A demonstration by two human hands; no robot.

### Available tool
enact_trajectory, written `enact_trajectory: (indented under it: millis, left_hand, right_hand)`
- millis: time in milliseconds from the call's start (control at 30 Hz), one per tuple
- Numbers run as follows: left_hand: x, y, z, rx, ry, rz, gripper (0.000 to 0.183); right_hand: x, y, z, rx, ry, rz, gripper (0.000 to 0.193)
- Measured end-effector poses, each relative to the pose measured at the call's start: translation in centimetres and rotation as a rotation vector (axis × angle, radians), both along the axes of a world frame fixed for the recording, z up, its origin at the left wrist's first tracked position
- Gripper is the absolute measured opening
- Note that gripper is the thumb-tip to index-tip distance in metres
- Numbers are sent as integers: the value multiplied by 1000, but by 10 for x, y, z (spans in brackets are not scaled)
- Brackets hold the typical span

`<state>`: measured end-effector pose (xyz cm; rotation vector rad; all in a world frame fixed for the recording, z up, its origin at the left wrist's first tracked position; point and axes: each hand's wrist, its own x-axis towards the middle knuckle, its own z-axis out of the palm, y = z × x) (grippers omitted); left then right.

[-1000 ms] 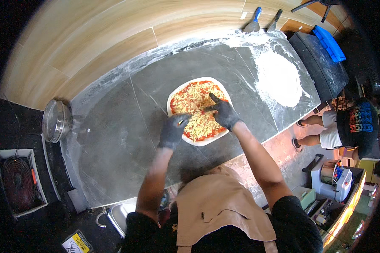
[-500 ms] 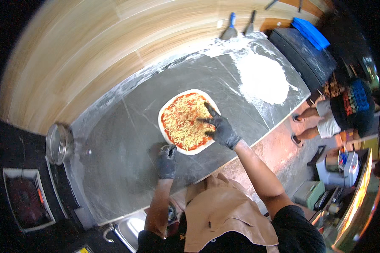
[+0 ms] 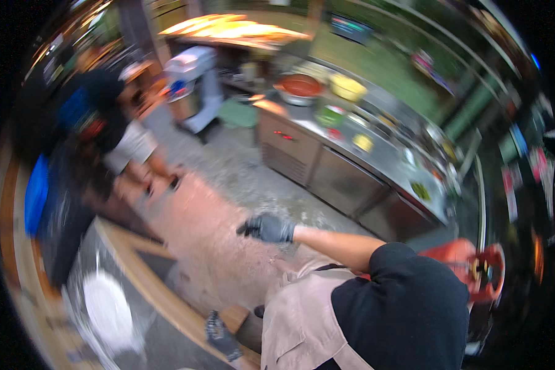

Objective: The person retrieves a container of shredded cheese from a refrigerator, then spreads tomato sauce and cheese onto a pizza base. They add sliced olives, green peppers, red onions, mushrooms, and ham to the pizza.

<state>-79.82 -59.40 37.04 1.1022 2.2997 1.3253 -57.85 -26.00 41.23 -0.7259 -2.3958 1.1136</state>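
My right hand (image 3: 268,228), in a black glove, is held out in front of me above the floor. No object shows in it, and motion smears its fingers. Down by the wooden edge of the dark worktop (image 3: 157,330) is my left hand (image 3: 222,338), gloved as well. Its fingers are blurred, and whether it touches the edge I cannot tell. A round white patch of flour (image 3: 108,311) lies on the worktop to the left of that hand. The pizza is out of view.
A steel counter (image 3: 376,172) across the floor bears a bowl of red sauce (image 3: 299,86), a yellow tub (image 3: 348,87) and several small containers. A grey-white mixer (image 3: 194,86) stands at its left. Another person (image 3: 105,117) is at the far left. A red gas cylinder (image 3: 450,256) is at right.
My view has swung right, from the worktop with the cheese-topped pizza to the floor and steel counter. My right hand has come away from the pizza; my left is beside the worktop's edge.
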Motion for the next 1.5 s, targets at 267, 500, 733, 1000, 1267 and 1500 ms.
enact_trajectory:
  millis: [267, 500, 733, 1000, 1267, 1500]
  left_hand:
    - [199, 251, -38, -359, -105, -585, 28]
    - [317, 389, -123, -787, -191, -762, 33]
    - [387, 429, -67, -992, -97, -882, 40]
    - [433, 471, -42, -966, 23, -829, 37]
    - [461, 488, -41, -908, -37, -890, 37]
    - [470, 484, -32, -881, -8, -882, 35]
  right_hand:
    - [517, 223, 10, 202, 465, -1111, 24]
    - [905, 387, -168, 33, -238, -1862, 32]
    - [1004, 499, -293, -357, -627, -1576, 39]
    - [1003, 537, -323, -439, -697, -1398, 37]
    - [1030, 516, -317, -433, -703, -1376, 42]
    - [1046, 492, -292, -617, 161, -1551, 23]
